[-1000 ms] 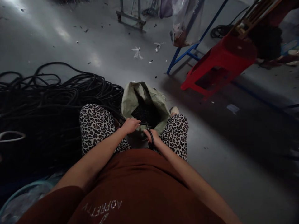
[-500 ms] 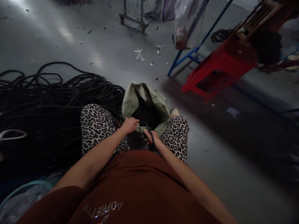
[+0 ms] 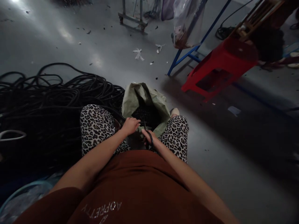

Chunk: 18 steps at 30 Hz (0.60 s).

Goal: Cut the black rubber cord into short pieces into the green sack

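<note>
1. Your left hand [image 3: 131,125] is clenched on black cord [image 3: 120,115]; the strand trails leftward from that grip to a coiled pile [image 3: 70,95].
2. Your right hand [image 3: 149,136] grasps scissors [image 3: 151,142] by the dark handles, blades directed away from you, just right of the left fingertips. Contact between blade and cord: cannot tell.
3. Green sack [image 3: 128,100] gapes just beyond both hands, dark contents [image 3: 147,115] inside.
4. Red stool [image 3: 217,60]: well apart, beyond and right of your right hand.
</note>
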Motion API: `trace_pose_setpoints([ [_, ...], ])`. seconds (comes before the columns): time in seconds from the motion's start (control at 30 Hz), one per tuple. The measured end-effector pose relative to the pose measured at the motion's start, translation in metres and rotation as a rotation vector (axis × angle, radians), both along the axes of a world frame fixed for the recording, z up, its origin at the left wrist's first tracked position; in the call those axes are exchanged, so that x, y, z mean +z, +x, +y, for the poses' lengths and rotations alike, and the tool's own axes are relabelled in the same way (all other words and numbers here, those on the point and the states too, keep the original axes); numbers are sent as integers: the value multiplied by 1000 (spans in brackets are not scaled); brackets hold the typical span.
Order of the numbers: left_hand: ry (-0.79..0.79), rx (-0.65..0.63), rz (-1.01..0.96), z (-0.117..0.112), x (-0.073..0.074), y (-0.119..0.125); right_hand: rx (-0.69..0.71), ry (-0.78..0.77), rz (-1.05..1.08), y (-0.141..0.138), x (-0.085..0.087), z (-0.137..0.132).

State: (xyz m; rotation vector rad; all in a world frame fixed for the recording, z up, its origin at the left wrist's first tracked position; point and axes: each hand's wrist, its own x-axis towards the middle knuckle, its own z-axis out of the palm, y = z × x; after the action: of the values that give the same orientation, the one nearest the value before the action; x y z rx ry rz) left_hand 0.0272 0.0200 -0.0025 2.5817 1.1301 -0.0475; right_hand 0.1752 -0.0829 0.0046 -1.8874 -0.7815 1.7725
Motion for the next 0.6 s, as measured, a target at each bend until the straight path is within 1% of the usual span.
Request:
trace_pose_setpoints([
  [0.13,6,-32,16,-3,2,1,-10,32,0,1,-4,-1],
  [0.27,8,-57,28,-4,2,2,11,54,-6,1,-5,0],
  [0.47,-10,-79,27,-7,4,3,-55,19,13,-1,-1,2],
  [0.6,-30,-96,21,-8,6,3,-63,13,20,-2,0,1],
])
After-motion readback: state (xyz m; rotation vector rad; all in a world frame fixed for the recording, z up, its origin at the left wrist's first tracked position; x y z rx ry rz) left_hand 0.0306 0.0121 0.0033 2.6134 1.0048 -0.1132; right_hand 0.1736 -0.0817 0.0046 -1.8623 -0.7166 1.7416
